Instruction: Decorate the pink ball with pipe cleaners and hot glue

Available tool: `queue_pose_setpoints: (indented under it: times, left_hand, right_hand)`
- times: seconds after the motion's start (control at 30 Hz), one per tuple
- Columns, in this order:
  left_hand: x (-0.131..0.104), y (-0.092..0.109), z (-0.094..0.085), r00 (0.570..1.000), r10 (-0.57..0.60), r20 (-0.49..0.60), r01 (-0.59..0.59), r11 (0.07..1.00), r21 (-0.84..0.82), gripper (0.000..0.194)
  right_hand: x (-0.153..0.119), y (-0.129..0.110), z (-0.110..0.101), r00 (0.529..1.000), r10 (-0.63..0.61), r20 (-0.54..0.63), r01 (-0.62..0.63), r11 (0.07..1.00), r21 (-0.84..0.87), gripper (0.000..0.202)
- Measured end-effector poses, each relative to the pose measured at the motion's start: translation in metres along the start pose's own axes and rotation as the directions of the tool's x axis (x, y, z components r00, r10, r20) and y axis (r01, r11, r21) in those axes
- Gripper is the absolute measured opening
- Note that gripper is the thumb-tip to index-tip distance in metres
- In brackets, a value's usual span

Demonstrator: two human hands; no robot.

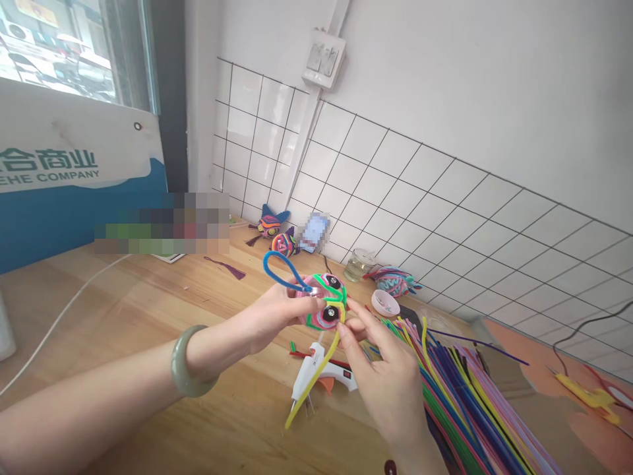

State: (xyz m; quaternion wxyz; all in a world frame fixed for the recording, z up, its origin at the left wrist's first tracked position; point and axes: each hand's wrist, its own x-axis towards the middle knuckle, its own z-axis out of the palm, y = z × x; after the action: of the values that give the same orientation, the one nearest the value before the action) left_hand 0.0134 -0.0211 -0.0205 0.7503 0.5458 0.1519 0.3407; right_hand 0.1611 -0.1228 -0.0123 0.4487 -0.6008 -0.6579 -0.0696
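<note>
My left hand (284,310) is closed around a small pipe-cleaner animal figure (321,290), pink and green with black round eyes and a blue loop (271,264) rising from it. Its thumb presses between the eyes. A yellow pipe cleaner (316,376) runs along the figure's edge and its long free end hangs down. Pinched against that strip beside the lower eye are the thumb and index finger of my right hand (378,359). Below the hands, a white glue gun (309,373) with an orange trigger lies on the table.
A bundle of coloured pipe cleaners (459,396) lies at right, with yellow scissors (588,396) beyond. Along the wall are two finished figures (270,224), a phone (314,232), a glass jar (359,264), a striped figure (394,280) and a small white dish (384,303). A tassel (230,269) lies left.
</note>
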Motion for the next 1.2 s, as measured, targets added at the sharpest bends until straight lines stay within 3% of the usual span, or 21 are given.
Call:
queue_pose_setpoints:
  times: [0.1,0.2,0.33,0.4,0.47,0.53,0.6,0.67,0.73,0.9,1.03,1.2]
  left_hand:
    - [0.0,0.002,-0.001,1.0,0.008,-0.021,-0.008,1.0,0.019,0.021]
    - [0.0,0.004,-0.002,1.0,-0.016,-0.024,0.016,1.0,0.014,0.03]
    - [0.0,0.008,-0.004,0.999,-0.054,0.002,0.054,0.998,0.019,0.042]
    - [0.001,0.008,-0.007,0.998,-0.055,0.027,0.055,0.998,0.029,0.039]
    - [0.003,0.007,-0.01,0.997,-0.069,0.033,0.068,0.997,0.041,0.035]
    - [0.006,0.007,-0.014,0.995,-0.099,0.023,0.097,0.994,0.057,0.034]
    - [0.007,0.008,-0.017,0.995,-0.099,-0.008,0.099,0.993,0.059,0.039]
    - [0.009,0.01,-0.02,0.996,-0.092,-0.019,0.093,0.995,0.048,0.044]
    - [0.009,0.013,-0.021,0.996,-0.083,-0.022,0.084,0.996,0.038,0.046]
    - [0.01,0.017,-0.021,0.998,-0.062,-0.021,0.063,0.997,0.048,0.043]
    - [0.011,0.016,-0.022,0.997,-0.063,-0.033,0.065,0.996,0.055,0.044]
    - [0.011,0.013,-0.024,0.996,-0.078,-0.035,0.08,0.995,0.052,0.045]
  right_hand:
    - [0.0,-0.001,0.001,0.998,0.064,0.012,-0.065,0.997,0.047,0.03]
    - [0.001,-0.003,-0.001,0.973,0.217,0.073,-0.227,0.955,0.189,0.03]
    - [0.006,-0.002,-0.007,0.882,0.378,0.281,-0.471,0.721,0.508,0.035]
    - [0.01,0.004,-0.012,0.857,0.399,0.326,-0.513,0.604,0.61,0.036]
    - [0.015,0.017,-0.02,0.841,0.43,0.327,-0.531,0.545,0.649,0.037]
    - [0.018,0.035,-0.03,0.826,0.457,0.329,-0.555,0.566,0.609,0.039]
    - [0.02,0.058,-0.041,0.815,0.468,0.341,-0.579,0.65,0.492,0.039]
    - [0.019,0.083,-0.052,0.772,0.471,0.426,-0.614,0.727,0.308,0.042]
    - [0.017,0.108,-0.058,0.761,0.465,0.452,-0.544,0.838,0.053,0.041]
    - [0.009,0.156,-0.053,0.783,0.519,0.341,-0.491,0.854,-0.172,0.035]
    - [0.006,0.17,-0.04,0.79,0.52,0.325,-0.446,0.851,-0.277,0.026]
    - [0.008,0.165,-0.033,0.792,0.506,0.341,-0.414,0.856,-0.309,0.033]
